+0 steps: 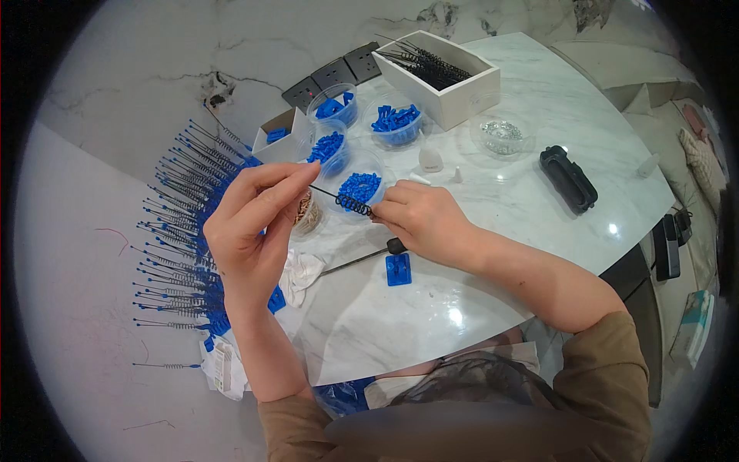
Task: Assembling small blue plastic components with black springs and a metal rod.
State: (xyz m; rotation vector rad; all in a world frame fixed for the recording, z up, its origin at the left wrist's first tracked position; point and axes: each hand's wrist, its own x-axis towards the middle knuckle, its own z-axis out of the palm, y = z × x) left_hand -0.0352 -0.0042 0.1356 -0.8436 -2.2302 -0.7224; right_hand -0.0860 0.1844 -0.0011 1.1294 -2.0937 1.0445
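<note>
Evidently, we were threading a small black coil spring [354, 204] along a thin black rod [327, 194] held between both hands above the marble table [493, 231]. Our left hand [250, 231] was raised, its thumb and forefinger pinched shut on the rod's left end near [308, 183]. Our right hand [419, 219] had its fingertips closed on the spring and the rod's right end, the other fingers curled under. The spring sat just left of the right fingertips, over the table's left portion.

Nearest us on the table lay 1 blue plastic clip [398, 269], with a black-handled tool [369, 256] just beside it and a crumpled white cloth [300, 273] to its left. Finished rods with springs and blue tips [181, 231] were fanned out in a row at far left.

Beyond the hands stood 4 clear round tubs of blue parts [396, 123], a further clear tub of small silvery pieces [502, 135], and a few white cone caps [429, 160]. A black oblong case [568, 179] lay to the right. Farthest off sat a white box of black rods [439, 73].

We judged that the step would go best with the rod kept straight and taut between both pinches, the spring eased along without skewing, and the left grip kept firm so the rod did not rotate. A loose pinch risked the spring slipping off the free end.
</note>
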